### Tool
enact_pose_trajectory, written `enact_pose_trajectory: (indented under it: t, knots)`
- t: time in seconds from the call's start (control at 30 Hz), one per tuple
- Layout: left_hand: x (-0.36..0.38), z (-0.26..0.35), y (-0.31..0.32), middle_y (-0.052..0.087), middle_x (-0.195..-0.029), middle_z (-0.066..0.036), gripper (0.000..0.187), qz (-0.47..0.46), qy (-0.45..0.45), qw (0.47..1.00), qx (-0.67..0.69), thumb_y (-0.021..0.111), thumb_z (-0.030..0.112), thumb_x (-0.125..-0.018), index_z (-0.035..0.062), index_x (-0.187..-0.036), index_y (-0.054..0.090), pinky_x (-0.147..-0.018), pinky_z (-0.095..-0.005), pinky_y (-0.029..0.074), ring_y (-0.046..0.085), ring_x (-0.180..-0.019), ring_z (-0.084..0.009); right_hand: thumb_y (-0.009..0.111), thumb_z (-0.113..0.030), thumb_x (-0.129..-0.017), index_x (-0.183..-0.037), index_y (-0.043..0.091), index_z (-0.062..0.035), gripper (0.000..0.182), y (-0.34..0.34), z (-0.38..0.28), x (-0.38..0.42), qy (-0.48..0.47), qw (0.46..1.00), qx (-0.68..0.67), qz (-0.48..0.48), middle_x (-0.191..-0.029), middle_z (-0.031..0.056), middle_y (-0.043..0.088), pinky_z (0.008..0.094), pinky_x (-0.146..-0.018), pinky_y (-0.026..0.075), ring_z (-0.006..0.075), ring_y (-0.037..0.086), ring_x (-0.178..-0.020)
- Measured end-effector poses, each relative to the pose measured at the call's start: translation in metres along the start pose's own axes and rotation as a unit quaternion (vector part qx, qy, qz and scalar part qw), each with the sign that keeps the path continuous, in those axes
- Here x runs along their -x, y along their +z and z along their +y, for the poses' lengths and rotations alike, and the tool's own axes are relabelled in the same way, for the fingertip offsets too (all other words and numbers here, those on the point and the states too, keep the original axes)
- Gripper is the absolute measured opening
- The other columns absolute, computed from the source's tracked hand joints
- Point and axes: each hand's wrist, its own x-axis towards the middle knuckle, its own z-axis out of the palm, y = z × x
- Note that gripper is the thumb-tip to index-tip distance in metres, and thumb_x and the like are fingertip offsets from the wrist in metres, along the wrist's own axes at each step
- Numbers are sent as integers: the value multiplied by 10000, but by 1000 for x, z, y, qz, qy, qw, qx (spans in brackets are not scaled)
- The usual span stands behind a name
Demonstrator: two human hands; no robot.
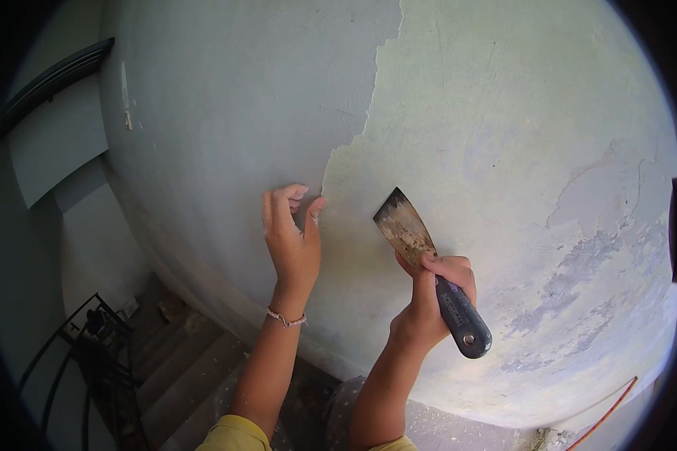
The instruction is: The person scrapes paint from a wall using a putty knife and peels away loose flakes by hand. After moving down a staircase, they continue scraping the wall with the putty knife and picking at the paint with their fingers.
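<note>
Head view: I have my right hand [421, 312] closed on the scraper [405, 225], blade up, before the pale area [504, 98]; blade contact is not determinable. My left hand [289, 240] is partly open beside the 1 ragged edge [374, 83]. Rightward, the gray coating [226, 113] appears largely off; leftward, it is on.

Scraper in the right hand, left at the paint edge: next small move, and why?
I'd probably shift the right hand left, bringing the scraper's blade to the ragged edge of the grey coat. The blade now sits over the paler wall, short of that edge, while the left hand's thumb is right beside it.
</note>
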Motion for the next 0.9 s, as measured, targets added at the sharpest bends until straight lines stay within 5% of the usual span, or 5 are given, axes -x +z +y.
enact_pose_trajectory:
  t: [0.17, 0.5, 0.9]
  knots:
    - [1, -2, 4, 565, -941, -97, 149, 11, -12, 1000, 2, 673, 79, -919, 18, -1029, 593, -754, -355, 468, 566, -837, -232, 695, 133, -676, -789, 714, -58, 223, -8, 2, -4, -8, 999, 36, -16, -726, 50, 600, 245, -603, 425, 133, 556, -659]
    - [1, 12, 10, 586, -940, -61, 134, 1, -12, 1000, 6, 635, 131, -966, 4, -1005, 615, -737, -311, 480, 567, -804, -165, 702, 117, -657, -780, 718, -58, 215, -13, 1, -9, 0, 1000, 22, -14, -739, 68, 625, 249, -616, 445, 141, 577, -660]
    - [7, 24, 20, 574, -874, -53, 65, 8, 2, 1000, 24, 556, 21, -973, -14, -1006, 599, -707, -301, 456, 517, -737, -153, 711, 105, -661, -776, 721, -57, 199, -18, -3, -13, -5, 999, 38, -21, -738, 70, 632, 261, -625, 457, 157, 586, -666]
